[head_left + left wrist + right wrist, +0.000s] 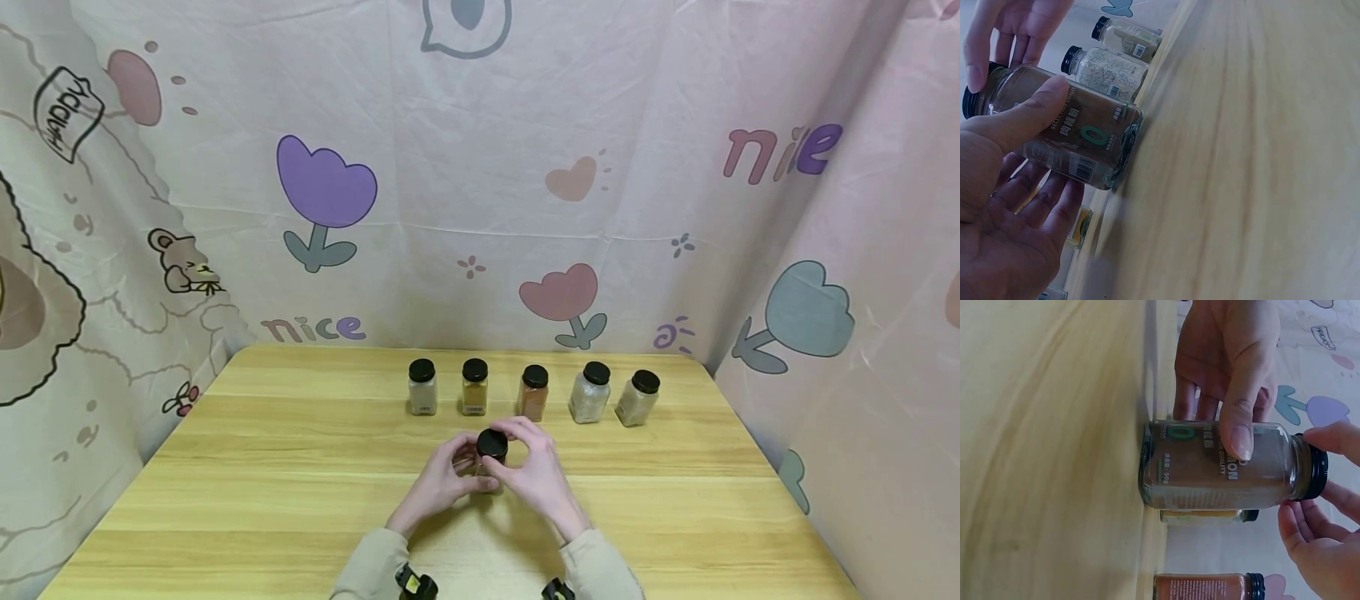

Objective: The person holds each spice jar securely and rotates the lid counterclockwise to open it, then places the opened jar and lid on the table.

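Observation:
A square glass spice jar (1094, 115) of brown powder stands upright on the table between both hands, its label marked with a green ring. My left hand (437, 485) holds the jar's body from the left, thumb across the label and fingers behind the glass. On the right, my right hand (537, 472) pinches the black lid (1317, 467) between thumb and fingers. The lid sits on the jar's neck. In the head view the hands hide most of the jar's body.
Behind the hands, several black-lidded spice jars stand in a row: a pale one (423, 390), a yellow one (475, 390), an orange-brown one (533, 395), a white grainy one (589, 397) and a beige one (637, 402). A printed curtain (465, 167) hangs beyond the wooden table (262, 500).

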`<state>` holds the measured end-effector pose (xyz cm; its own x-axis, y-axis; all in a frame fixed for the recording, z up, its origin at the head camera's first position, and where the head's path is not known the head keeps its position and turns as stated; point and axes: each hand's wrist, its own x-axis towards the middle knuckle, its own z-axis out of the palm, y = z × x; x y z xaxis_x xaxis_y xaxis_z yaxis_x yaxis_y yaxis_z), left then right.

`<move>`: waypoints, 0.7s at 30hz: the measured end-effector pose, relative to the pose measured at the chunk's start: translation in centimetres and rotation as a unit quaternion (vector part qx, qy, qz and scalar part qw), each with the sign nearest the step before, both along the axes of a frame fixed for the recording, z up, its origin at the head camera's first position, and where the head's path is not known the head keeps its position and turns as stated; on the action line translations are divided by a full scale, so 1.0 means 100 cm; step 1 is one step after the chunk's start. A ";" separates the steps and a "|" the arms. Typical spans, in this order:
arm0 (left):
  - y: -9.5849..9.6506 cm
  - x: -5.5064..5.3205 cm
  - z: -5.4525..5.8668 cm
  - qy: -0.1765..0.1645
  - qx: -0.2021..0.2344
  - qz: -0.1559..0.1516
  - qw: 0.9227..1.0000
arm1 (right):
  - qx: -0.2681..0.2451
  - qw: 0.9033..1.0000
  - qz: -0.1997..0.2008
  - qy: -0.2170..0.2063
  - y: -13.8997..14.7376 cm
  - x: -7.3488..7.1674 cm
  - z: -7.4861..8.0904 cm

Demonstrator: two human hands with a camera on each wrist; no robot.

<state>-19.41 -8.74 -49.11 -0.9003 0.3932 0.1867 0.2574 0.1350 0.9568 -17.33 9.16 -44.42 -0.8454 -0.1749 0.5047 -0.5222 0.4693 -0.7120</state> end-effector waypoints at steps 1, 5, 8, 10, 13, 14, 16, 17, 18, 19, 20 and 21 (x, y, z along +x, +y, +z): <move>0.000 0.000 0.000 0.000 0.002 -0.003 1.000 | 0.001 1.000 0.004 -0.001 0.000 0.000 0.000; -0.001 0.000 0.000 0.005 0.008 -0.009 1.000 | 0.007 1.000 0.002 -0.015 -0.001 0.000 0.000; -0.001 0.000 0.000 0.007 0.008 -0.009 1.000 | 0.011 1.000 -0.018 -0.015 -0.004 0.001 -0.001; -0.001 0.000 0.000 0.005 0.006 -0.008 1.000 | 0.013 0.999 -0.029 -0.002 -0.005 0.001 -0.002; 0.000 0.000 0.000 -0.001 0.003 -0.004 1.000 | 0.016 0.999 -0.040 0.018 -0.007 0.001 -0.003; 0.000 0.000 0.000 -0.002 0.003 -0.002 1.000 | 0.015 0.999 -0.040 0.023 -0.007 0.001 -0.003; 0.000 0.000 0.000 -0.003 0.002 -0.001 1.000 | 0.017 0.999 -0.040 0.029 -0.006 0.001 -0.004; 0.000 0.000 0.000 -0.003 0.001 -0.001 1.000 | 0.016 0.999 -0.039 0.028 -0.006 0.001 -0.004; 0.000 0.000 0.000 -0.003 0.002 -0.002 1.000 | 0.017 0.999 -0.038 0.029 -0.005 0.001 -0.004; 0.000 0.000 0.000 -0.001 0.004 -0.004 1.000 | 0.016 0.999 -0.035 0.028 -0.005 0.001 -0.004; 0.000 0.000 0.000 0.000 0.004 -0.005 1.000 | 0.017 0.999 -0.032 0.028 -0.005 0.001 -0.004; 0.000 0.000 0.000 0.002 0.005 -0.007 1.000 | 0.017 0.999 -0.029 0.029 -0.004 0.001 -0.003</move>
